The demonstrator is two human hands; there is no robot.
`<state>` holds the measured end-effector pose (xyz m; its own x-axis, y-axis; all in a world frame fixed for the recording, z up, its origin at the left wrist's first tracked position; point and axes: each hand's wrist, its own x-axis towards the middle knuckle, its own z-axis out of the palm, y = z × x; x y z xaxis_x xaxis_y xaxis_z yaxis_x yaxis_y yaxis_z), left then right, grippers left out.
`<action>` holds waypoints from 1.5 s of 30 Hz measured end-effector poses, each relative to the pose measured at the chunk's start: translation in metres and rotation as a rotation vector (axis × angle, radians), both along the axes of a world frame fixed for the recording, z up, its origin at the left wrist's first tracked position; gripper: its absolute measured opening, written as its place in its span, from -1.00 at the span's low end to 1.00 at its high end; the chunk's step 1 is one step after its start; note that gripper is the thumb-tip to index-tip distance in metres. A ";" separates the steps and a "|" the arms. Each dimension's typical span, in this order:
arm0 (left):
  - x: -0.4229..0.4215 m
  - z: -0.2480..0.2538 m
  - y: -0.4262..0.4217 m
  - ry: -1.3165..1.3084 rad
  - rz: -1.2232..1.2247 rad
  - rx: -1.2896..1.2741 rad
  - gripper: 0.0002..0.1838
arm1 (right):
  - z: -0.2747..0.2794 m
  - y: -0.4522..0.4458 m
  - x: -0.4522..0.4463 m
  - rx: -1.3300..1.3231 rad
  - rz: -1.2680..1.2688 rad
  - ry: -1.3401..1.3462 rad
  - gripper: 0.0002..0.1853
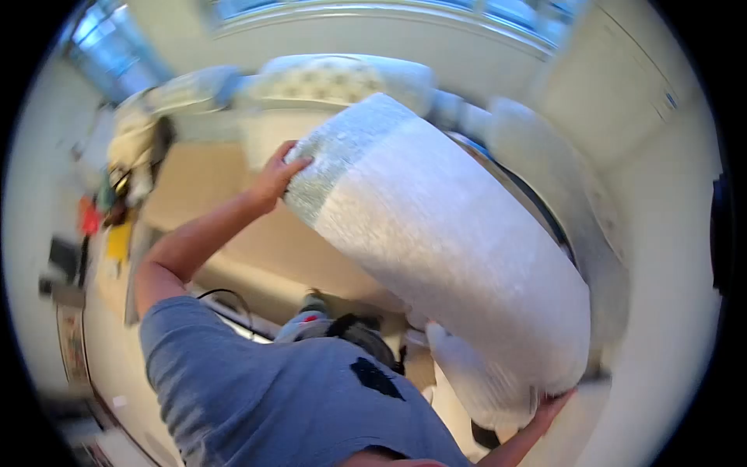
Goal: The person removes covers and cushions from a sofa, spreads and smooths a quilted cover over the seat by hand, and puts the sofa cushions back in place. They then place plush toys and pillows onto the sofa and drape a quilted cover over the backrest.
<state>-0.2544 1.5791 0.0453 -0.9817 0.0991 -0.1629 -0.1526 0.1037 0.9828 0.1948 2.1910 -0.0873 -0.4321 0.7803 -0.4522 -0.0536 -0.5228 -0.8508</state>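
A large white cushion (459, 226) with a grey-blue textured band at its upper left end is held up in front of my body, tilted down to the right. My left hand (278, 175) grips the banded end, thumb over its edge. At the lower right end, my right hand (552, 409) is against the underside, its fingers partly hidden by the cushion. Behind the cushion lies the beige seat (194, 187) of a sofa.
Pillows (342, 78) line the sofa's back below the windows. More cushions (537, 148) stand at the right. Clothes (132, 148), a red item (88, 215) and a yellow item (119, 241) are at the left. A black cable curves near my left elbow.
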 end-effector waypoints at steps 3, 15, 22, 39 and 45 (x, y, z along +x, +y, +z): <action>0.055 0.031 -0.098 0.181 0.205 -0.033 -0.48 | -0.005 -0.038 -0.072 -0.016 0.171 0.045 -0.19; 0.208 0.041 -0.383 0.361 0.874 -0.018 -0.48 | -0.056 -0.284 -0.411 -0.130 0.744 0.046 -0.33; 0.234 0.012 -0.497 0.361 1.054 -0.085 -0.48 | -0.074 -0.446 -0.536 -0.215 1.001 -0.051 -0.38; 0.245 -0.041 -0.623 0.213 1.322 -0.264 -0.42 | -0.135 -0.661 -0.691 -0.296 1.297 -0.165 -0.49; 0.208 -0.020 -0.700 0.191 1.291 -0.304 -0.34 | -0.151 -0.738 -0.708 -0.291 1.322 -0.224 -0.54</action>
